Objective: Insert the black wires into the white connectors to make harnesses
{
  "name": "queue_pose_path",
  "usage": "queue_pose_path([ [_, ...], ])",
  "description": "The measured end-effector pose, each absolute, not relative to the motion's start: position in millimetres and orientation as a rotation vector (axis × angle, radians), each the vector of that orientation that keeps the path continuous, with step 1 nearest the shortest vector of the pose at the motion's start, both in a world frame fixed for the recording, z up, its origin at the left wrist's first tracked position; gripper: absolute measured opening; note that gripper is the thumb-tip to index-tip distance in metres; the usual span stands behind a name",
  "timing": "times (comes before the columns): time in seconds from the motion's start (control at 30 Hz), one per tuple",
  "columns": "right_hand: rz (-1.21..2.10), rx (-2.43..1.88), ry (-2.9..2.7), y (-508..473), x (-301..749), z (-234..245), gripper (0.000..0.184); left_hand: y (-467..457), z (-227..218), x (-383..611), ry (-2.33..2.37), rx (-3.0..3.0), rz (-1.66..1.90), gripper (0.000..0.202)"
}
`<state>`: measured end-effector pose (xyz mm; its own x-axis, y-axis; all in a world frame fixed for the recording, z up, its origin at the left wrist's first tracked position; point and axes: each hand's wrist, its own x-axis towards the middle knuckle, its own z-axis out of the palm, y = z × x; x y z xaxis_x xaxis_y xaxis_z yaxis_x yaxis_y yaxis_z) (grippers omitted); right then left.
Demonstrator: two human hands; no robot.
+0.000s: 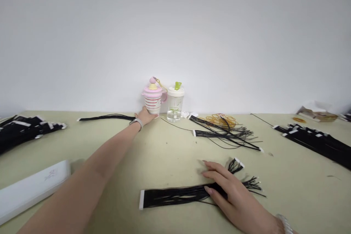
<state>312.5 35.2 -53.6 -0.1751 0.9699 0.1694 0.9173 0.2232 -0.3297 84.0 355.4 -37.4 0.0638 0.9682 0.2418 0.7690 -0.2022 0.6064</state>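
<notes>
My left arm reaches far across the table, and my left hand (146, 115) grips the base of a pink and white striped cup (153, 99) standing by the wall. A clear bottle with a green spout (175, 104) stands right beside that cup. My right hand (229, 190) lies flat with fingers spread on a bundle of black wires with a white connector (175, 194) near the table's front. A watch sits on each wrist.
Loose black wires (227, 135) and a heap of rubber bands (219, 119) lie right of the bottle. Piles of black wire harnesses sit at far left (24, 128) and far right (315, 139). A white flat box (30, 189) lies front left.
</notes>
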Motion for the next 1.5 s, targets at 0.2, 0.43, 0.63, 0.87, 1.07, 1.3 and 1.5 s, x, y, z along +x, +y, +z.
queue_pose_path([
  [0.2,0.184,-1.636,-2.114,52.2,316.6,-46.3,0.034,359.6,-42.7,83.7,1.844,2.009,0.905,0.078],
  [0.43,0.19,-1.6,-1.586,210.7,292.3,-6.9,0.09,350.0,-43.0,91.6,1.874,2.01,0.909,0.08],
  [0.63,0.224,-1.668,-1.417,307.6,266.5,-13.5,0.113,345.1,-44.6,94.3,1.843,2.034,0.92,0.079],
  [0.87,0.13,-1.823,-1.251,303.5,281.0,-21.0,0.091,345.7,-45.4,98.3,1.77,2.134,0.838,0.077],
  [1.07,0.019,-1.96,-1.125,295.3,294.5,-18.5,0.096,345.2,-45.4,100.5,1.724,2.217,0.747,0.077],
  [1.3,0.009,-1.939,-1.32,280.4,303.3,-12.1,0.112,341.8,-43.9,89.1,1.876,2.239,0.669,0.097],
  [1.5,0.01,-1.749,-1.73,217.4,295.3,-8.4,0.105,353.1,-43.9,37.0,2.284,1.872,0.528,0.081],
])
